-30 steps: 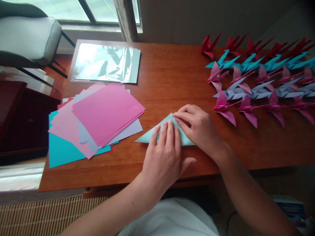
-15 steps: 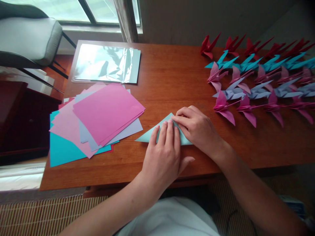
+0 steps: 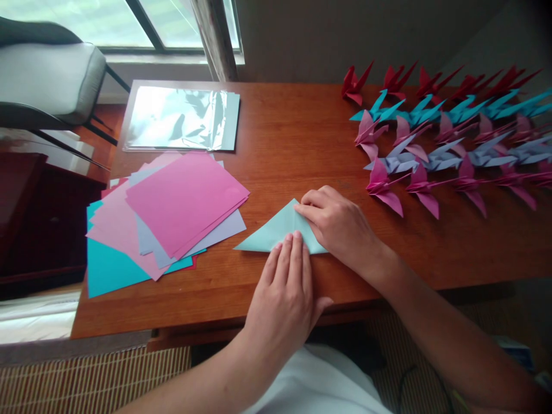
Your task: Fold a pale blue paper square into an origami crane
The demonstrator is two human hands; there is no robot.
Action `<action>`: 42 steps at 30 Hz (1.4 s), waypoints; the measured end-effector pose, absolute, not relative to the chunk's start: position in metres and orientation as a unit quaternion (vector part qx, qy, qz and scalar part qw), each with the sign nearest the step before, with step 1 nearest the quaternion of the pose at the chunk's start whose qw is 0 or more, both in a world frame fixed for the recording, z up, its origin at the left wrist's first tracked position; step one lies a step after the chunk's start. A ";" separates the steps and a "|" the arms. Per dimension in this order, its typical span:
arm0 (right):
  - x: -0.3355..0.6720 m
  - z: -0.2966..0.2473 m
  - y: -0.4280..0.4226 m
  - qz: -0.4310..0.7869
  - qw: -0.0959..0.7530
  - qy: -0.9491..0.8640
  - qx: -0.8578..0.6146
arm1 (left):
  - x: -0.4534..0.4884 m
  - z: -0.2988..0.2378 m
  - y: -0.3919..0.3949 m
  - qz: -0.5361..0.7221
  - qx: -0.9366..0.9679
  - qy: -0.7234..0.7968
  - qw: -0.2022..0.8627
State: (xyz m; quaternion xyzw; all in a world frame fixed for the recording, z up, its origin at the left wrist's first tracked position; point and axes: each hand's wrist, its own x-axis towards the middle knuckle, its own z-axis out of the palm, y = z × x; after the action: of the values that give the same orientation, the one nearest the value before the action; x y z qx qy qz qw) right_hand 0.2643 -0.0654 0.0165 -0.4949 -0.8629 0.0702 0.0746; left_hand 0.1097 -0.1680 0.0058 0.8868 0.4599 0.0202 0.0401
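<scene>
l hand (image 3: pixel 284 290) flat, fingers straight, low on mint paper (image 3: pixel 265 230); r hand (image 3: pixel 342 218) bunched nr its tip, can't tell if pinching. paper's on table (image 3: pixel 293 132) btwn sheet pile (image 3: pixel 187 201) & cranes (image 3: pixel 446 165). triangle only, no bird shape yet; crane rows done, pile sheets unfolded.

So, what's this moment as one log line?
left hand: touching pale-green paper triangle; right hand: touching near its apex; nearby: paper pile, folded cranes
</scene>
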 end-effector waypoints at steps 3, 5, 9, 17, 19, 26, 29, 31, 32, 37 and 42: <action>0.264 0.017 -0.065 0.066 0.068 -0.865 -0.493 | 0.108 0.000 -0.170 0.020 0.889 0.455 0.041; 0.264 0.017 -0.065 0.058 0.065 -0.867 -0.490 | 0.107 -0.003 -0.171 0.024 0.892 0.448 0.048; 0.264 0.016 -0.066 0.042 0.060 -0.870 -0.488 | 0.104 -0.005 -0.173 0.031 0.895 0.438 0.071; 0.267 0.014 -0.062 0.064 0.080 -0.871 -0.481 | 0.103 -0.006 -0.175 0.036 0.885 0.453 0.099; 0.268 0.013 -0.061 0.080 0.094 -0.870 -0.477 | 0.101 -0.005 -0.175 0.037 0.885 0.452 0.106; 0.267 0.013 -0.061 0.096 0.102 -0.863 -0.485 | 0.098 -0.003 -0.172 0.026 0.875 0.468 0.122; 0.268 0.014 -0.067 0.100 0.120 -0.855 -0.494 | 0.099 -0.003 -0.172 0.029 0.874 0.471 0.121; 0.272 0.011 -0.074 0.103 0.145 -0.844 -0.507 | 0.100 -0.003 -0.173 0.032 0.873 0.472 0.119; 0.275 0.010 -0.078 0.101 0.162 -0.835 -0.516 | 0.100 -0.003 -0.173 0.033 0.873 0.472 0.119; 0.288 -0.004 -0.104 0.084 0.230 -0.790 -0.562 | 0.099 -0.003 -0.174 0.041 0.874 0.471 0.114; 0.280 -0.011 -0.126 0.054 0.225 -0.772 -0.592 | 0.100 -0.004 -0.174 0.041 0.875 0.473 0.095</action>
State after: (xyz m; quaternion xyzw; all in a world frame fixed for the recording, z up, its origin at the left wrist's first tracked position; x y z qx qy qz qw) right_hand 0.2799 -0.1261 -0.0111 -0.5920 -0.7721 0.0538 0.2247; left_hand 0.1003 -0.1742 -0.0041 0.8750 0.4730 0.0408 0.0946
